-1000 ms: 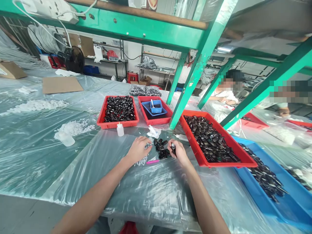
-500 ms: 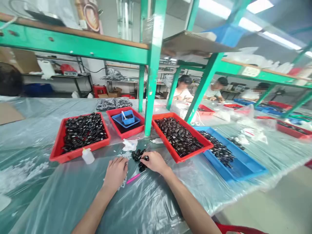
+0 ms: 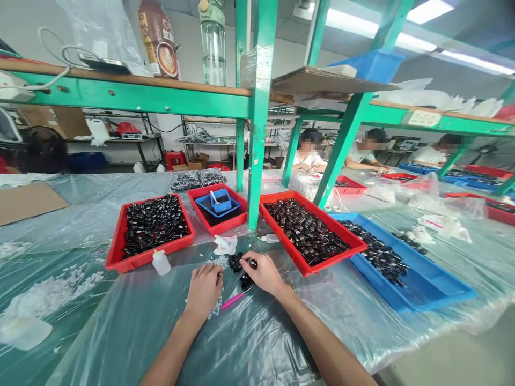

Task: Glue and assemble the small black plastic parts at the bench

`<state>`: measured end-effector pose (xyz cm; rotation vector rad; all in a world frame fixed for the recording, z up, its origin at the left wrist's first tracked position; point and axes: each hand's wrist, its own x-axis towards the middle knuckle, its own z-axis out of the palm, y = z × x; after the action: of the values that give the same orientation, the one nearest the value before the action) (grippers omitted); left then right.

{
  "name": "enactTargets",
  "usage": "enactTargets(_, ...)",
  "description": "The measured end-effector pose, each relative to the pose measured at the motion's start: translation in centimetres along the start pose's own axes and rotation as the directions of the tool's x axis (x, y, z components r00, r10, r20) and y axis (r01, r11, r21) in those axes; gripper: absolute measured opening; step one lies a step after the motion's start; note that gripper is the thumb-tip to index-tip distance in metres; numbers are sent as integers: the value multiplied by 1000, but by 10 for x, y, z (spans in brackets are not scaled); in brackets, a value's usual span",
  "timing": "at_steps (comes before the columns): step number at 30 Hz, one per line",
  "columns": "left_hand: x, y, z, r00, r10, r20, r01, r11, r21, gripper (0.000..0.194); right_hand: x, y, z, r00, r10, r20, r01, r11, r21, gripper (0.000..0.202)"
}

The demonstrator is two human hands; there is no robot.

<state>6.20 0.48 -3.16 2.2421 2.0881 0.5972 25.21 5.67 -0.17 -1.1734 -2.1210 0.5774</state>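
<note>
My right hand [image 3: 263, 274] is closed in a pinch on a small glossy black part [image 3: 252, 264], just over the table. Beside it lies a little cluster of similar black parts [image 3: 235, 262], with more just under the fingers. My left hand [image 3: 206, 289] rests at a heap of tiny white pieces [image 3: 220, 261]. Its fingers are curled together, and whatever is between the fingertips is hidden. A pink-handled thin tool [image 3: 232, 301] lies between the two hands, its tip toward the black parts. Behind the heap is a crumpled white tissue [image 3: 226, 245].
Red trays of black parts stand at left [image 3: 151, 259] and right [image 3: 306, 268], with a blue tray [image 3: 438, 289] beyond. A small white bottle [image 3: 161, 262] stands near the left tray. A green post [image 3: 255, 161] rises behind my hands. Co-workers sit at the far right.
The view has shifted, so everything sits further right and slightly lower. My right hand still pinches a black part beside the cluster; my left hand stays by the white pieces.
</note>
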Motion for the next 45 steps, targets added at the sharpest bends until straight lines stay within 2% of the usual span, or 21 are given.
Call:
enactTargets(6, 3, 3, -1, 1000, 11, -16, -11, 999, -30, 18, -3, -8, 7, 996, -72, 48, 67, 993, 93, 28)
enactTargets(11, 4, 5, -2, 998, -30, -58, 26, 997, -71, 17, -3, -6, 10, 992, -118, 34, 111, 981, 160, 31)
enactTargets(24, 5, 3, -8, 987, -114, -110, 75, 948, -309, 18, -1, -6, 6, 995, -100, 30, 95, 986, 139, 39)
enactTargets(33, 10, -2, 4, 977, -176, -123, 98, 876, -473, 24, 6, 9, 12, 990, -141, 0, 139, 978, 154, 47)
enactTargets(36, 13, -5, 7, 962, -218, -166, 75, 790, -608, 22, 9, 13, 11, 990, -136, -19, 138, 978, 155, 46)
enactTargets(38, 15, -4, 6, 940, -278, -196, 48, 678, -733, 19, 9, 12, 9, 992, -125, -13, 125, 981, 151, 45)
enactTargets(42, 18, 3, -2, 899, -398, -183, -30, 361, -932, 7, 4, 2, 8, 990, -142, 6, 139, 975, 171, 42)
enactTargets(45, 17, 9, -10, 901, -425, -85, -39, 116, -993, 21, 0, -6, 12, 987, -159, 22, 152, 971, 184, 40)
